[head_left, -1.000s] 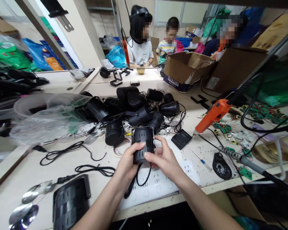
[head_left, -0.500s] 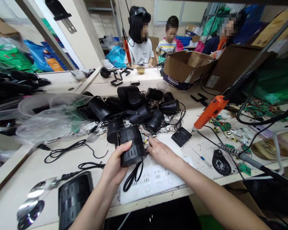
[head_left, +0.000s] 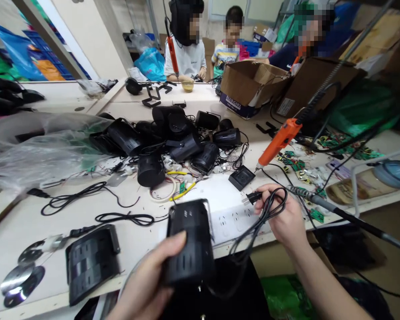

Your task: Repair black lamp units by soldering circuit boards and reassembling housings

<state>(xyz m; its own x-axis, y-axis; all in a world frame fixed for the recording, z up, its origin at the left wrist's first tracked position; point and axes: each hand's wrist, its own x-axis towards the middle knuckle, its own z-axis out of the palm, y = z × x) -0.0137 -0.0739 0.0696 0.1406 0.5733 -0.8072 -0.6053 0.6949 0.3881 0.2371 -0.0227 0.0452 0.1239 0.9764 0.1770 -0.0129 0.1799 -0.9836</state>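
Reading "BLUE GIRL" on the side of the cardboard box (head_left: 250,86) at the far side of the desk (head_left: 33,218); no other writing is legible.

My left hand (head_left: 150,284) is wrapping its fingers around a black housing (head_left: 190,242), thumb (head_left: 168,249) pressing on its near left face. The housing is hanging just over the desk's near edge, tilted, slots facing me.

My right hand (head_left: 285,215) is gripping a bundled black cord (head_left: 253,231), fingers clenched around the loops. The plug (head_left: 253,197) is sticking out left of the fingers, prongs pointing left, just above the white power strip (head_left: 231,218). The cord is sagging from the hand back toward the housing.

A pile of black housings (head_left: 176,142) is crowding mid-desk. An orange tool (head_left: 276,143) is hanging to the right of it. A flat black panel (head_left: 90,262) is lying near the front edge at left, silver discs (head_left: 20,280) beside it. Open desk is showing between the panel and the strip.
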